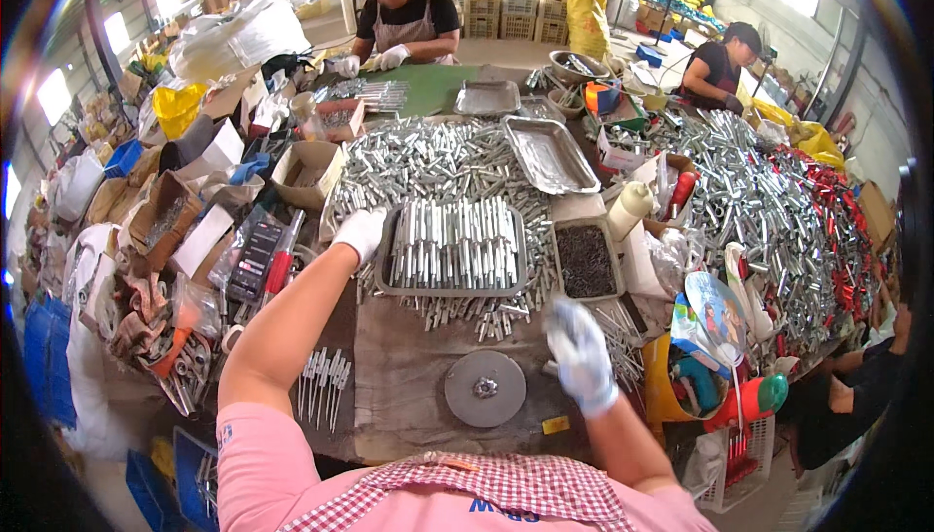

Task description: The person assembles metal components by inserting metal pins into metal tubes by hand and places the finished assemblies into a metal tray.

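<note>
A metal tray (pixel 383 284) filled with rows of silver metal tubes (pixel 454 243) rests on a heap of loose metal parts. My left hand (pixel 361 233), in a white glove, has its fingers closed at the tray's left rim. To the right and nearer me, my gloved right hand (pixel 581 352) is smeared by motion, so its fingers do not show clearly. A small pale piece shows at its left side; whether it is held I cannot tell. A round grey disc (pixel 467 404) with a small metal piece in its middle lies left of that hand.
Thin metal rods (pixel 323 386) lie at the near left. A bin of dark screws (pixel 587 262) stands right of the tray, with an empty metal tray (pixel 552 155) behind. Loose tubes (pixel 739 201) are piled at right. Two co-workers (pixel 409 17) work across the table.
</note>
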Motion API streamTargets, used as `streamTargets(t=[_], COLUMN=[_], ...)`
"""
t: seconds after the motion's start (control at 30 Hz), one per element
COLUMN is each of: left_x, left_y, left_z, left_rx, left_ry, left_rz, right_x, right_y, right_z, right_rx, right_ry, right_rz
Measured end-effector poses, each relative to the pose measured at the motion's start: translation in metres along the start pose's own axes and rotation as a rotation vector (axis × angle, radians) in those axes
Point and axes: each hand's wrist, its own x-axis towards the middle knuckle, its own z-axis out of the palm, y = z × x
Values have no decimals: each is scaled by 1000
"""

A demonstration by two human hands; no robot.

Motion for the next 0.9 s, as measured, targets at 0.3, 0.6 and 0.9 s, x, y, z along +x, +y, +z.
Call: streamTargets(t=[0.3,0.6,0.9], left_x=[30,-24,-27], left_y=[-72,-17,-39], left_z=[67,31,40], left_rx=[-676,-142,-115], left_ry=[-27,334,401], left_rz=[-245,-311,-261], right_x=[169,194,197], right_y=[96,108,116], right_z=[51,62,78], right_rx=[-626,-1955,-2067], right_ry=[-55,-403,-436], right_rz=[139,-477,-540])
